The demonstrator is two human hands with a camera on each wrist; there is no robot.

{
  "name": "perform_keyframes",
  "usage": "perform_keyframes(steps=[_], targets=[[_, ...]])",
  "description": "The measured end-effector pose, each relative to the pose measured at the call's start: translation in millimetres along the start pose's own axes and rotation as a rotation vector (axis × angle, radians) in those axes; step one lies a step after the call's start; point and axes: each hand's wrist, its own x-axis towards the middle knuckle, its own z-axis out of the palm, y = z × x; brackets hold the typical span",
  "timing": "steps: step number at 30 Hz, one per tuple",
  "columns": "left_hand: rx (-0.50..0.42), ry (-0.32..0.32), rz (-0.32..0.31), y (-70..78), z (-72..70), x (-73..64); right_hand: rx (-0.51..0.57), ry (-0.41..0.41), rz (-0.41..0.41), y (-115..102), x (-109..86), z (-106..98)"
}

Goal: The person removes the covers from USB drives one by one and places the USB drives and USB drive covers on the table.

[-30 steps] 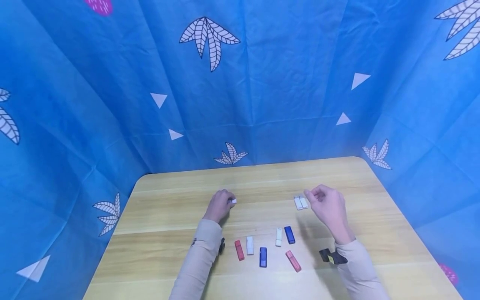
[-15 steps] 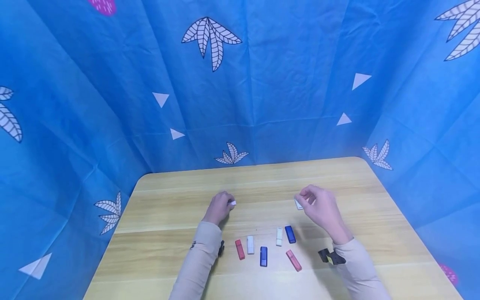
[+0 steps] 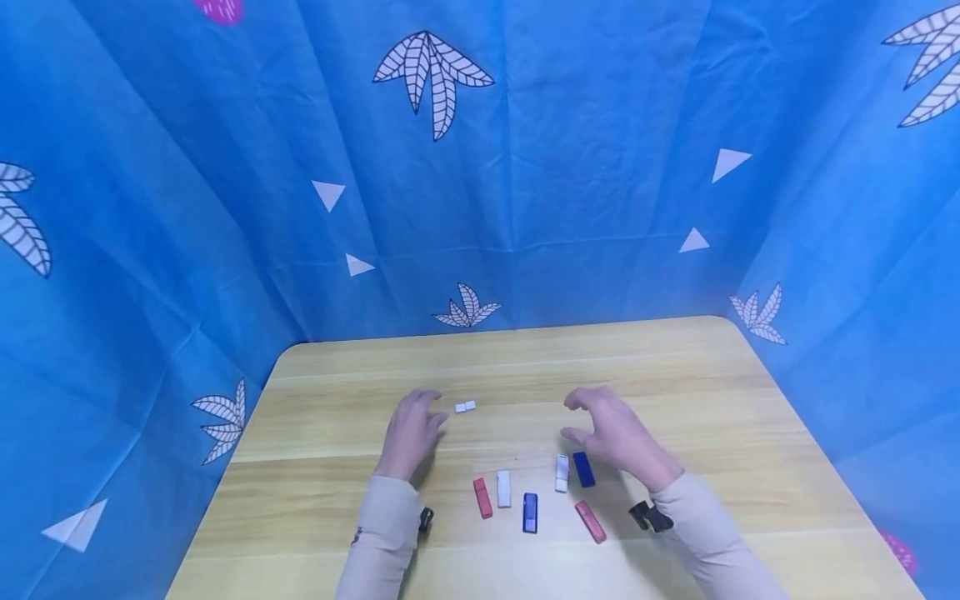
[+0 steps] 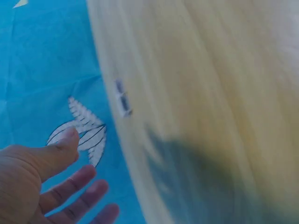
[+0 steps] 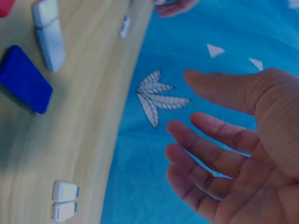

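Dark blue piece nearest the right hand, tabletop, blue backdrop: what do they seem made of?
Dark blue piece: probably smooth plastic; even colour, straight edges.
Tabletop: wood or wood-look laminate, satin; streaked grain and soft glare.
Blue backdrop: likely fabric or thin sheeting, low sheen; visible folds and creases.

Six sticks [image 3: 530, 512], four white blocks [image 5: 66, 191]
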Motion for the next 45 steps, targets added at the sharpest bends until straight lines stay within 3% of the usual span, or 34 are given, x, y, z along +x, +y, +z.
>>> perform_keyframes(steps=[4, 8, 14, 20, 35, 40, 45], targets=[[0.030, 0.081, -0.009, -2.5, -11.6, -20.0, -0.035, -0.064, -0.068, -3, -0.7, 13], [0.026, 0.147, 0.002, -4.3, -13.8, -39.3, -0.115, -0.115, -0.118, -1, -4.2, 23], [-0.007, 0.199, -0.057, -10.5, -13.8, -60.6, -0.168, -0.193, -0.153, 3, -7.9, 38], [-0.033, 0.209, -0.094, -11.0, -16.0, -72.7, -0.178, -0.239, -0.152, 11, -9.9, 50], [-0.049, 0.225, -0.114, -7.4, -12.4, -82.9, -0.126, -0.213, -0.141, 21, -5.0, 61], [-0.054, 0.261, -0.056, 4.4, -14.3, -77.6, -0.095, -0.137, -0.097, 20, 1.8, 52], [-0.050, 0.309, 0.038, 22.3, -11.2, -68.8, -0.080, -0.041, -0.105, 12, 10.6, 36]])
